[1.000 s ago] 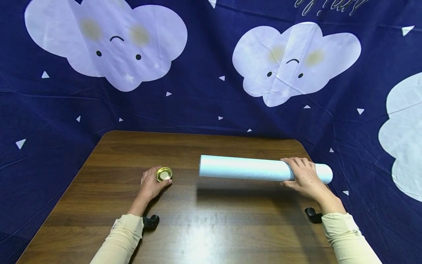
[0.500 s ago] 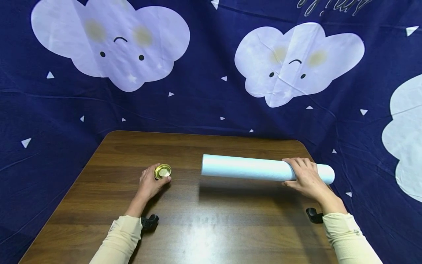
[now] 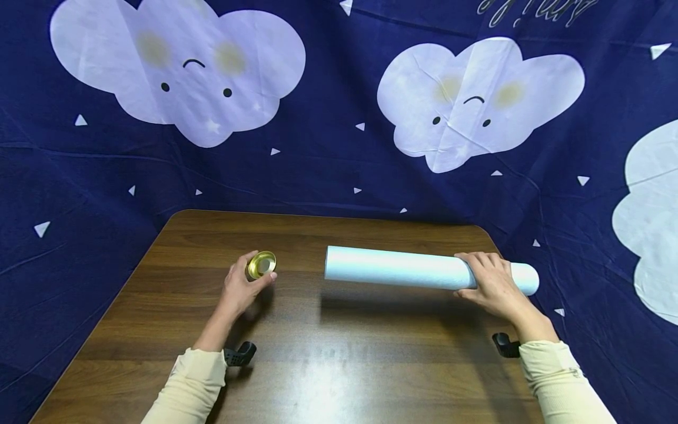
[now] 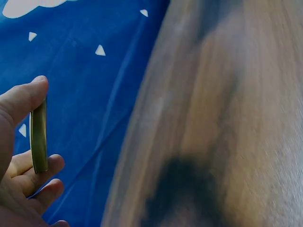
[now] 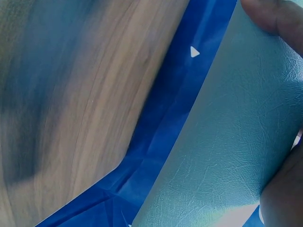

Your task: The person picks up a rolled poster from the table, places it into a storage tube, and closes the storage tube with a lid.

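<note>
One gold lid (image 3: 262, 265) we see at centre-left, pinched by the left hand (image 3: 239, 288); one pale roll (image 3: 392, 267) at centre-right, gripped by the right hand (image 3: 494, 284).

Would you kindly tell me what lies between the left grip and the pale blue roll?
The head view shows the gold lid, held in the left grip, then bare wooden table.

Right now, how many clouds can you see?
3 in the head view: a left cloud above the left hand and gold lid; a middle cloud above the pale roll; a right cloud, cut off at the edge. More may be out of view.
</note>
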### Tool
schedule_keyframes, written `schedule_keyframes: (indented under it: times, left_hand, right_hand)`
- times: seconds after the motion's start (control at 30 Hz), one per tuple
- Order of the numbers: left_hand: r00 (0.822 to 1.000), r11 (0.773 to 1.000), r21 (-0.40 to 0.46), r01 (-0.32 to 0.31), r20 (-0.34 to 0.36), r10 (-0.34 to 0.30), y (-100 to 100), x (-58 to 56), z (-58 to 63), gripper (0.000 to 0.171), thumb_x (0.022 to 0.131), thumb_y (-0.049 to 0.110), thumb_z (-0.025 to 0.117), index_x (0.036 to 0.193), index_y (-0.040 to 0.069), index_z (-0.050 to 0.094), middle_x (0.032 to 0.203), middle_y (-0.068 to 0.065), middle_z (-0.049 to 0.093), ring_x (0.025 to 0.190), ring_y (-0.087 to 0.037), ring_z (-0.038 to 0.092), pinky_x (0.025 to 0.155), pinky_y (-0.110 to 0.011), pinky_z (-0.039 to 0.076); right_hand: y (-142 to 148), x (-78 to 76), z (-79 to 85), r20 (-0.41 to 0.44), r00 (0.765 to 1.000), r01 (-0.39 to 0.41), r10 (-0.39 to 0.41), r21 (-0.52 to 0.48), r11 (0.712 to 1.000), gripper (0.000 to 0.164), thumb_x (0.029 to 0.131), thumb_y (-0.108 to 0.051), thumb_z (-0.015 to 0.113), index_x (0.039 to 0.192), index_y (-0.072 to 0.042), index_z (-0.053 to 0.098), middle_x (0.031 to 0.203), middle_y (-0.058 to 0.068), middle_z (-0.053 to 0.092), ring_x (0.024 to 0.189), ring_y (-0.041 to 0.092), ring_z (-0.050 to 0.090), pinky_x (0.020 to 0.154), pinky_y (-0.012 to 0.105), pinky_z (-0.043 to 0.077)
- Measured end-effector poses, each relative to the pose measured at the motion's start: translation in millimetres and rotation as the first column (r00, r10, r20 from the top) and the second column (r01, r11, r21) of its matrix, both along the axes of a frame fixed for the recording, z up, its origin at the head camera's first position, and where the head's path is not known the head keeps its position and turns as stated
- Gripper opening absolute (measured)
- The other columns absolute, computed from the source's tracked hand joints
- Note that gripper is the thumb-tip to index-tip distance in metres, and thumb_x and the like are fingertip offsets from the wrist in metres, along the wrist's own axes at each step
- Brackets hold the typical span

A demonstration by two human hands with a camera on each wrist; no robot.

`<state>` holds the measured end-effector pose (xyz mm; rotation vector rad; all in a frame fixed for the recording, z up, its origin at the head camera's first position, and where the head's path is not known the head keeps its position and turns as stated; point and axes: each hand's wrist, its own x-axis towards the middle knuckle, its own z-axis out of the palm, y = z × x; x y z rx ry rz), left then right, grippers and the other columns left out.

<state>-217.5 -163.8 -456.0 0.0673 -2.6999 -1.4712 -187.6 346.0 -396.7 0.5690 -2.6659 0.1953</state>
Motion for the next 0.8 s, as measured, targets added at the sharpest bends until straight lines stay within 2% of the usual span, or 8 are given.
schedule_keyframes:
  times: [0.27,0.47,0.7,0.8]
  left_hand:
    - [1.000,0.997,0.081,0.002,-0.006,-0.001,7,6.4,16.0,0.072,0.082,0.036,0.071,0.143,0.016,0.036,0.148,-0.020,0.036,0.139,-0.038,0.029,0.112,-0.057,0.025]
    - [0.997,0.984,0.175,0.023,-0.071,-0.011,16,10.7,23.0,0.067,0.083,0.029,0.071,0.140,0.014,0.040,0.146,-0.016,0.041,0.140,-0.033,0.031,0.114,-0.053,0.023]
    - [0.991,0.939,0.335,0.083,-0.126,-0.042,27,12.7,26.4,0.062,0.083,0.020,0.071,0.138,0.010,0.042,0.140,-0.016,0.047,0.138,-0.027,0.034,0.117,-0.049,0.018]
    - [0.990,0.918,0.384,0.098,-0.129,-0.052,32,12.9,27.0,0.061,0.084,0.017,0.071,0.138,0.010,0.042,0.139,-0.016,0.049,0.137,-0.025,0.036,0.116,-0.045,0.021]
  right_hand:
    - [0,-0.8,2.4,-0.020,1.000,-0.011,0.011,-0.005,1.000,0.078,0.055,-0.020,0.088,0.123,-0.010,0.051,0.107,0.016,0.060,0.099,0.039,0.048,0.081,0.054,0.031]
    - [-1,-0.3,3.9,-0.019,1.000,-0.008,0.008,-0.007,1.000,0.077,0.055,-0.018,0.088,0.122,-0.010,0.051,0.107,0.016,0.060,0.099,0.039,0.048,0.081,0.055,0.032]
    - [-2,-0.7,4.8,-0.031,0.999,-0.013,0.013,-0.002,1.000,0.077,0.055,-0.019,0.087,0.123,-0.010,0.051,0.107,0.016,0.060,0.099,0.039,0.048,0.081,0.054,0.031]
    - [-2,-0.7,4.9,-0.035,0.999,-0.016,0.016,-0.001,1.000,0.076,0.055,-0.019,0.087,0.122,-0.009,0.052,0.107,0.015,0.060,0.099,0.039,0.048,0.081,0.053,0.031]
